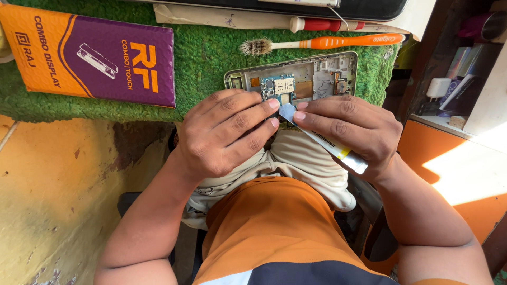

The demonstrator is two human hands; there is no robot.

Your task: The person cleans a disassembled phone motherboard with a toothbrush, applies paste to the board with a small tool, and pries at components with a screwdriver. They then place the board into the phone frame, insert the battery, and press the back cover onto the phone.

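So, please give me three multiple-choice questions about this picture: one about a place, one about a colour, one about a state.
1. Where does the opened phone lie?
A. on the green mat
B. on the person's lap
C. on the orange and purple package

2. What colour is the handle of the toothbrush?
A. blue
B. orange
C. white

3. What does the right hand hold?
A. nothing
B. the red-handled screwdriver
C. a small tube

Answers:
1. A: the phone rests on the green mat, at its near edge, in front of both hands.
2. B: the handle is orange, with worn pale bristles at the left end.
3. C: the fingers close on the small tube, its flat end meeting the left hand fingertips by the phone.
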